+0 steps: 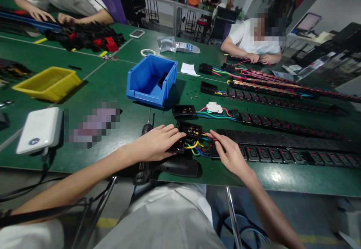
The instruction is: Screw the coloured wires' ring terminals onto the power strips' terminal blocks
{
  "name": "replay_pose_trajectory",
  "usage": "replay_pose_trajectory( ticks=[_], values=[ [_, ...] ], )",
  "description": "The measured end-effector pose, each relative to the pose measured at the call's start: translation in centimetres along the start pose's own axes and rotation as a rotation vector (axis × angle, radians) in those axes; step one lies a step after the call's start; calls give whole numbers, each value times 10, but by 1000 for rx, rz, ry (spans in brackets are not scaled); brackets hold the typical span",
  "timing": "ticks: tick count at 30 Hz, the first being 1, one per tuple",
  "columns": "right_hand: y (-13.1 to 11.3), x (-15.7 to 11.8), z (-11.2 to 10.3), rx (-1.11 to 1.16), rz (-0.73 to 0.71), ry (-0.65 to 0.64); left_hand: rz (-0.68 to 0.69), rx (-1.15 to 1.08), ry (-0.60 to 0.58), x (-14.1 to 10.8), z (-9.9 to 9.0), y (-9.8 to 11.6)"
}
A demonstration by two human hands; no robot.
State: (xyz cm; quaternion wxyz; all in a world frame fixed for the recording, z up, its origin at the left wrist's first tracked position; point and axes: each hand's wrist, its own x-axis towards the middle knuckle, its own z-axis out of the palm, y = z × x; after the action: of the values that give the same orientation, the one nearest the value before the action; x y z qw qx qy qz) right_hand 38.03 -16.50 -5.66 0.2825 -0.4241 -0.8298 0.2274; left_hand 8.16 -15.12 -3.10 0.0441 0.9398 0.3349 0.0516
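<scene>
My left hand (159, 142) lies over the end of a small black plastic housing (191, 129) with brass terminals inside, its fingers closed on it. A second black housing (178, 146) sits just nearer, partly under that hand. Coloured wires (197, 147) in yellow, green, blue and red run from the housings to black socket strips (265, 154). My right hand (229, 151) touches the wires with its fingertips, fingers stretched out and thumb apart. Below my left hand lies a black power screwdriver (180, 167), its bit pointing away from me.
Further off stand a blue bin (149, 95) and a yellow tray (50, 85). A white power bank (41, 129) with a cable lies left. More wired strips (270, 123) stretch right. Co-workers sit across the table, one (254, 38) handling wires.
</scene>
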Motion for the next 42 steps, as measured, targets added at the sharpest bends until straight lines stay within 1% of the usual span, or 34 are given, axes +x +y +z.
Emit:
replay_pose_trajectory(
  ticks=[2,5,9,14,18,21,26,31,34,37,39,41,42],
  values=[
    [16,-8,-2,-223,-70,-50,7,-1,-3,1,0,-1],
    [27,-19,-2,-363,-163,-65,21,6,-4,3,1,-1],
    [30,-28,-6,-385,-206,-27,28,28,-10,10,4,5],
    [39,-39,-19,-415,-142,-10,44,55,-5,24,12,16],
    [47,-46,-26,-435,-112,15,59,-26,2,31,16,15],
    [49,-48,-26,-450,-108,29,69,-121,-4,29,14,10],
    [50,-48,-25,-460,-117,41,94,-256,-46,20,5,3],
    [51,-50,-25,-472,-117,26,128,-226,-74,15,7,-1],
    [47,-50,-28,-467,-93,-19,131,-243,-93,13,8,-7],
    [41,-48,-36,-435,-64,-105,119,-291,-123,9,3,-15],
    [41,-47,-47,-412,-47,-129,94,-304,-137,6,-3,-19],
    [52,-47,-64,-422,-5,-81,54,-274,-118,5,-9,-21],
    [63,-48,-75,-449,38,-29,33,-244,-95,6,-11,-22]
  ],
)
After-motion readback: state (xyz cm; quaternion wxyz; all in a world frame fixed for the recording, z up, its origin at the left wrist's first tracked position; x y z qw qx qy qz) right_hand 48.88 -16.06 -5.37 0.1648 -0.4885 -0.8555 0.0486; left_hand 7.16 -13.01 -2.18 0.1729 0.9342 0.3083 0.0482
